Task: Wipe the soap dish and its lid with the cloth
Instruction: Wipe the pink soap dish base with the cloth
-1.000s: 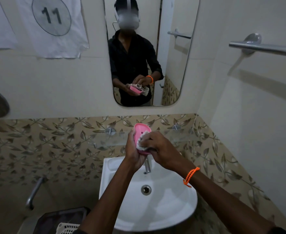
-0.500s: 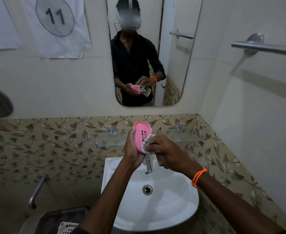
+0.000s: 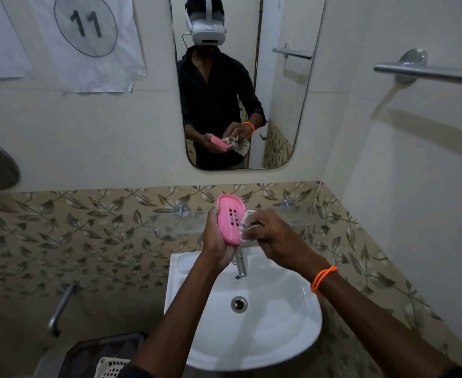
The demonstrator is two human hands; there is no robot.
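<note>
My left hand (image 3: 215, 241) grips a pink soap dish (image 3: 230, 219) above the sink, tilted on its edge so its inside with several square drain holes faces me. My right hand (image 3: 272, 236) holds a bunched whitish cloth (image 3: 247, 223) and presses it against the dish's right rim. Most of the cloth is hidden under my fingers. An orange bead band (image 3: 322, 278) circles my right wrist. I cannot see a lid apart from this pink piece.
A white basin (image 3: 279, 336) with a chrome tap (image 3: 240, 264) and drain (image 3: 239, 304) lies below my hands. Behind them is a glass shelf (image 3: 170, 225). Mirror (image 3: 284, 105) ahead, towel bar (image 3: 429, 72) on the right wall, white basket (image 3: 111, 366) and dark bin lower left.
The cloth has slid off the dish's inside to its right rim, so the drain holes now show. The dish has turned more toward me.
</note>
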